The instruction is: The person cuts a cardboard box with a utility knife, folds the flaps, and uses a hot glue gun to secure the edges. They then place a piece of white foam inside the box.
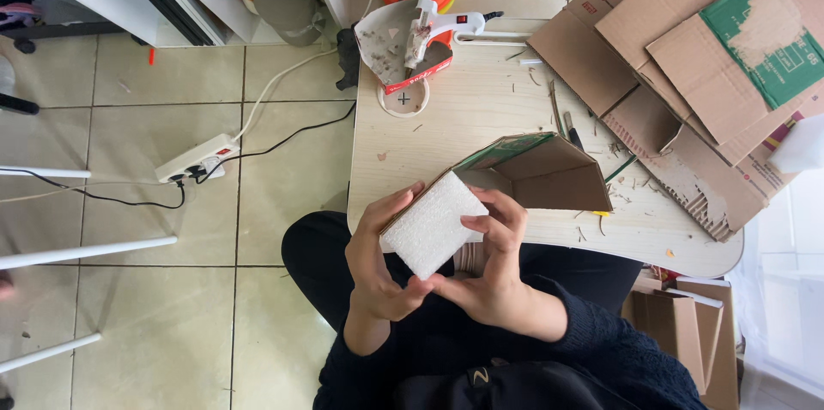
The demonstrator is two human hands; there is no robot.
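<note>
Both of my hands hold a folded cardboard box piece (pixel 549 171) with a white foam square (pixel 433 224) pressed against its near face, just above my lap at the table's front edge. My left hand (pixel 378 255) grips the left side of the foam and cardboard, thumb under the lower corner. My right hand (pixel 493 260) cups the right side, fingers curled over the foam's right edge. The box's open brown inside faces up and to the right.
A light wooden table (pixel 481 118) carries a white glue gun (pixel 442 28) on a red-edged stand, a tape ring (pixel 403 101), cardboard scraps and flattened cardboard sheets (pixel 687 58) at right. A power strip (pixel 197 158) with cables lies on the tiled floor at left.
</note>
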